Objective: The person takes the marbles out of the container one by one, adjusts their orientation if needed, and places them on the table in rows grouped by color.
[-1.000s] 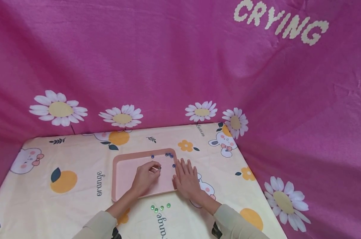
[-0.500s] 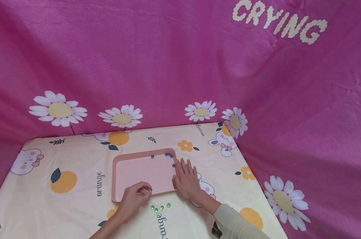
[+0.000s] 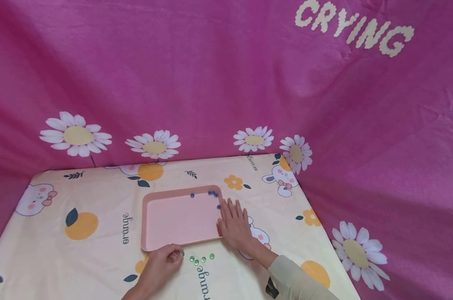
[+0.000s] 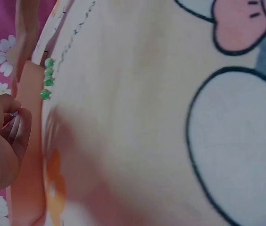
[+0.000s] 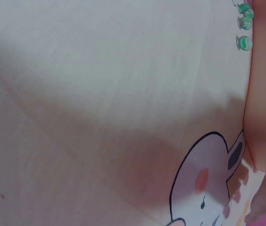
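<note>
From the head camera, my left hand (image 3: 163,264) has come off the pink tray (image 3: 151,200) and now sits on the desk (image 3: 99,250) just past its near rim, pinching a green bead (image 3: 181,253) beside the row of green beads (image 3: 202,259). So one more bead is leaving the tray, I judge. My right hand (image 3: 235,227) lies spread flat on the tray's right edge; blue beads (image 3: 212,193) remain at the far rim.

The left wrist camera shows curled fingers (image 4: 17,127) near that row (image 4: 47,77).

The right wrist camera shows mostly cloth and three green beads (image 5: 244,23).
</note>
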`<state>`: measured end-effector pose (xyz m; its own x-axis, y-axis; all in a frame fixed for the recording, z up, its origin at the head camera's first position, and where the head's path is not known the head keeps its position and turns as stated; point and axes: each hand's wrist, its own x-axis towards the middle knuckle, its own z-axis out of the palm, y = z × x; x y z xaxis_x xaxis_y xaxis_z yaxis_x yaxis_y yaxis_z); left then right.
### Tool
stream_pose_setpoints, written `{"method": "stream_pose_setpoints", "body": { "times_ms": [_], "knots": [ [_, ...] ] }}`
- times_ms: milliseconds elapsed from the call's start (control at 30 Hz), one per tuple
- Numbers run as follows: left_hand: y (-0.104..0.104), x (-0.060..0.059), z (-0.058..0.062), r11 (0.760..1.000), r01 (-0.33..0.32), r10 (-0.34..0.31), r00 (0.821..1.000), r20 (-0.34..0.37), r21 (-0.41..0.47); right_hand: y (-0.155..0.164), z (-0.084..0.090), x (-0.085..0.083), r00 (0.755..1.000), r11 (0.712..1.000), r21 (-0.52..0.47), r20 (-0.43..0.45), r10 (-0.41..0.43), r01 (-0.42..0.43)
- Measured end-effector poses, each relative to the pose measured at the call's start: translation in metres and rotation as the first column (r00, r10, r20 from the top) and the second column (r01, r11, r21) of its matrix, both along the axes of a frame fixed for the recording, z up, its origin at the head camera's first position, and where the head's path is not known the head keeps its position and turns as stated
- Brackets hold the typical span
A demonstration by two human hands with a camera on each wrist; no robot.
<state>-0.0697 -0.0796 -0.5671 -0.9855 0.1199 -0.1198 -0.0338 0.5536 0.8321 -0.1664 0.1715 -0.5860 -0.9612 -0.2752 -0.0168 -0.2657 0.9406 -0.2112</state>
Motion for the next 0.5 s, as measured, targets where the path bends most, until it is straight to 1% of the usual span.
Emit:
{"method": "stream_pose_setpoints", "body": {
  "times_ms": [100, 233, 267, 367, 500],
  "knots": [
    [0.000, 0.002, -0.006, 1.000, 0.012, -0.012, 0.999, 0.034, 0.014, 0.000, 0.000, 0.001, 1.000, 1.000, -0.016, 0.002, -0.002, 0.002],
    [0.000, 0.004, -0.017, 1.000, 0.004, -0.006, 0.993, 0.118, 0.021, -0.001, 0.000, 0.002, 1.000, 1.000, -0.014, 0.007, -0.005, 0.005],
    [0.000, 0.004, -0.019, 1.000, 0.000, -0.002, 0.992, 0.129, 0.015, -0.001, 0.000, 0.002, 1.000, 1.000, -0.010, 0.007, -0.006, 0.006],
    [0.000, 0.004, -0.023, 1.000, -0.013, 0.016, 0.990, 0.141, -0.021, 0.000, 0.001, 0.002, 1.000, 1.000, -0.009, -0.002, -0.004, 0.004],
    [0.003, 0.005, -0.022, 0.997, -0.028, 0.036, 0.993, 0.116, -0.074, 0.000, 0.001, 0.002, 1.000, 1.000, -0.018, -0.010, -0.004, 0.004]
  ]
}}
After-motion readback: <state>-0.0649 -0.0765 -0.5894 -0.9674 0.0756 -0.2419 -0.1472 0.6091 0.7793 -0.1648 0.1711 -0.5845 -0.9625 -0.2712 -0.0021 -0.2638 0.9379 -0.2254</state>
